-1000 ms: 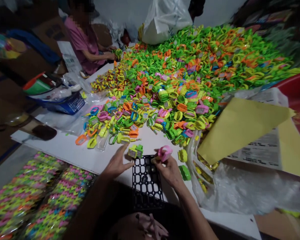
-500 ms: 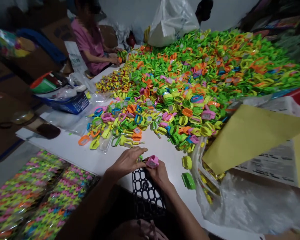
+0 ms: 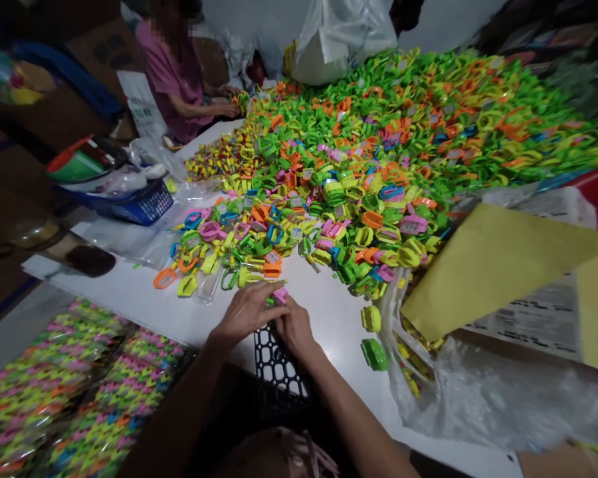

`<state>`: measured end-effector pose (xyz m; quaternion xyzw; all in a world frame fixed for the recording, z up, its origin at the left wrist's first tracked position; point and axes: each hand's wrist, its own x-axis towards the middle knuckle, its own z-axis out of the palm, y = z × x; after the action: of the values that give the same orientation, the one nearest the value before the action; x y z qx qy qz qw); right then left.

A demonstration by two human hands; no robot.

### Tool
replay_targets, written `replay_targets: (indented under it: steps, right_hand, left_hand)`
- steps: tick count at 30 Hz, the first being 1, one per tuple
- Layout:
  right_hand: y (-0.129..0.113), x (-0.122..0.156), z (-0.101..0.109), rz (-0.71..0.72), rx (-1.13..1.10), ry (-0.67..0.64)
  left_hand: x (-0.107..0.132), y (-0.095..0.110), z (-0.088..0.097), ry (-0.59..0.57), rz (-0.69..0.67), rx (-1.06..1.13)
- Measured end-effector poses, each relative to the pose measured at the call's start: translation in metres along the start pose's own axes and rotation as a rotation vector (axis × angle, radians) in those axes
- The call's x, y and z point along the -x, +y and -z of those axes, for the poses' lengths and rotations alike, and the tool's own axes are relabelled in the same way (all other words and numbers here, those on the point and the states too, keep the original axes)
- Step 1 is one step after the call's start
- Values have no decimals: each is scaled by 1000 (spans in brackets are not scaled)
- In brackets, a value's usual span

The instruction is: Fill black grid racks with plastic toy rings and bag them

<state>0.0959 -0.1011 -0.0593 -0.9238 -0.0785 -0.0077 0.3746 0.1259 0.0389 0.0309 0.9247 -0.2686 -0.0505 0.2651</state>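
Closely held between left hand and right hand, fingers together on it: small pink plastic piece above black perforated plastic grid

The left hand and right hand touch a little pink plastic piece over a black plastic grid, near a big heap of plastic rings.

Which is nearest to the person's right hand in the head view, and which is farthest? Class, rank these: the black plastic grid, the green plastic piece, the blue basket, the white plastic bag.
From the right hand:
1. black plastic grid: directly below the hand
2. green plastic piece: on the table, to the hand's right
3. blue basket: far left
4. white plastic bag: at the back, beyond the heap
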Motion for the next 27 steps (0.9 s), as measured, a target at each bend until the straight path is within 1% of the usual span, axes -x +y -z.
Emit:
replay_targets:
  steps: [3,5,7,9,12,14,15,18,21,23,25,27]
  right_hand:
    - [-5,-16,-3,102,-46,-58]
    - [-4,-17,-3,179,-73,-97]
    - [-2,-13,-4,226,-78,-107]
    - [-2,-8,-5,231,-60,-116]
    - [-5,-5,-10,201,-15,-161]
    - [-8,-6,-12,198,0,-183]
    - [-9,-7,-12,205,0,-189]
    - [-9,-13,-4,248,-3,-234]
    - [-6,-24,15,299,-25,-316]
    - [-9,-38,26,290,18,-292]
    - [-16,-54,31,221,141,-215]
    - [-23,-65,31,143,249,-165]
  left_hand:
    - [7,-6,8,31,86,-44]
    - [13,-7,11,27,145,-55]
    - [17,-6,13,24,175,-16]
    - [16,-4,17,3,125,54]
    - [9,-3,21,-101,-13,94]
    - [4,-2,21,-145,-23,43]
    - [4,-2,20,-138,0,6]
    - [7,-3,16,-90,64,-92]
    - [18,-6,15,-72,75,-118]
    - [25,-10,18,-51,93,-114]
    - [30,-14,23,-36,126,-123]
    - [31,-17,29,-48,156,-143]
